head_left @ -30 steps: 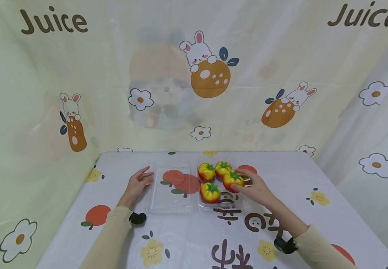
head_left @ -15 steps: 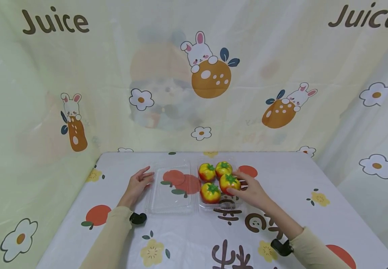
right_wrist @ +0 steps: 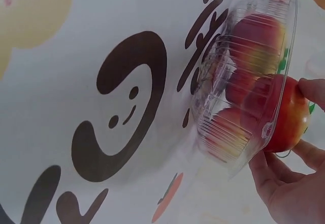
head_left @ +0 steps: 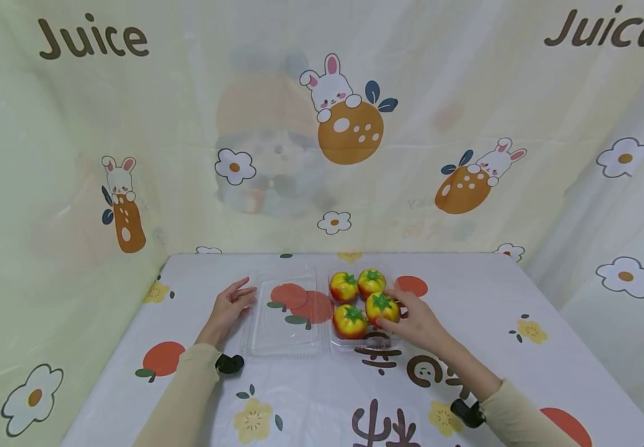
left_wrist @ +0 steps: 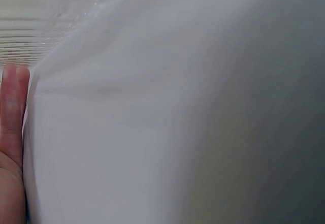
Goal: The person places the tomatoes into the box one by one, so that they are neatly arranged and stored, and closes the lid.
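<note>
One front fruit [head_left: 350,321] sits at the left in the clear box [head_left: 340,343]. At the box's right, the right hand [head_left: 421,323] has its fingers curled round another fruit [head_left: 382,310]. Setting it in seems the step; next calls for a gentle let-go. Left of the box, past its lid [head_left: 283,332], the left hand [head_left: 228,310] has loose fingers, holding nothing. Two back fruits [head_left: 344,287] sit behind.

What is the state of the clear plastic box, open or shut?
The box is open: its lid lies spread on the left, and no cover is over the fruits.
</note>
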Available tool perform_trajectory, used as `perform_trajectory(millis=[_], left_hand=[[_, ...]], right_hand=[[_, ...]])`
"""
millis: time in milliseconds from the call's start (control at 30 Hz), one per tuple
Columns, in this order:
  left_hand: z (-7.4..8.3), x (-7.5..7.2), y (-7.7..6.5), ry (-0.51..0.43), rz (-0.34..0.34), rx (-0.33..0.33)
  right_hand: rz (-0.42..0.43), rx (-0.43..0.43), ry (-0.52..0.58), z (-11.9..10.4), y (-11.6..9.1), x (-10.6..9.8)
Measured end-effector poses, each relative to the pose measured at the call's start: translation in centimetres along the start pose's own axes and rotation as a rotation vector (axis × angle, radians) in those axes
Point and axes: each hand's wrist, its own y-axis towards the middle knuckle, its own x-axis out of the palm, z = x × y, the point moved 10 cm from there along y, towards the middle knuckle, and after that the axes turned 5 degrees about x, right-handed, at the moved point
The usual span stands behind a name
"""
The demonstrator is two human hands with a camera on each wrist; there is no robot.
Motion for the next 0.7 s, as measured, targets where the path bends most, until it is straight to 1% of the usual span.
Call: perform_trajectory(millis=[133,267,500,700], left_hand=[[0.04,0.03,0.10,-0.001,-0.002,0.003],[-0.02,0.03,0.12,0.004,-0.002,-0.002],[-0.13,-0.03,-0.04,0.010,0.003,-0.013],[-0.02,-0.01,-0.06,0.015,0.004,-0.012]], right_hand=[[0.022,-0.016,-0.066,-0.23,-0.01,-0.28],[0.044,-0.017,-0.106,-0.23,-0.04,-0.55],[0.094,0.022,-0.121,0.39,-0.08,-0.64],[0.137,0.002,-0.120,0.30,-0.06,-0.57]])
